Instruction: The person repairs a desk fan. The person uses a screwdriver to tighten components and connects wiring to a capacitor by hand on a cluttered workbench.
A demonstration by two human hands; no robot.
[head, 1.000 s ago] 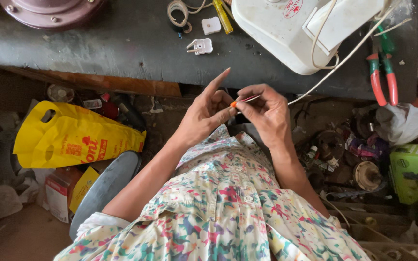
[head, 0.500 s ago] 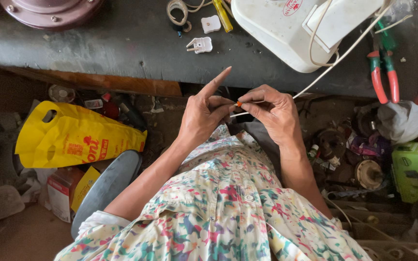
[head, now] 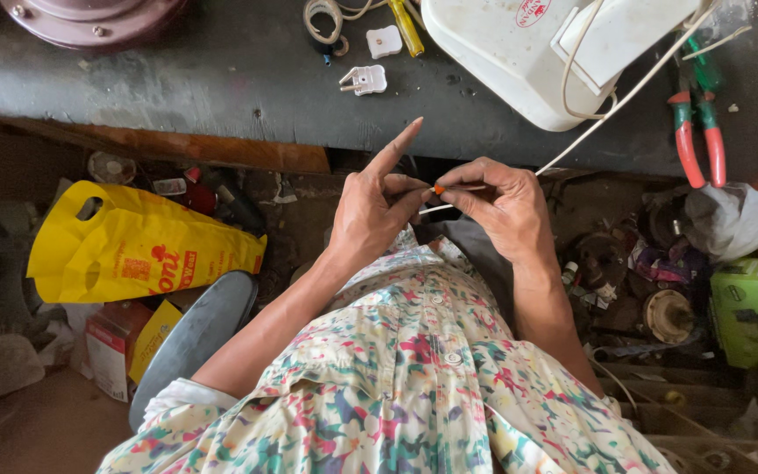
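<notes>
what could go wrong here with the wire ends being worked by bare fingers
The left hand and right hand pinch the cord's split ends in mid-air, so a bared tip could prick a finger or slip loose. The cord runs taut to the white appliance at the bench edge; a tug might drag it off.

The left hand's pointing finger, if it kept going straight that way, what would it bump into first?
Probably the front edge of the dark workbench, though depth is unclear. The left hand points its finger up and right, toward the white appliance.
</notes>
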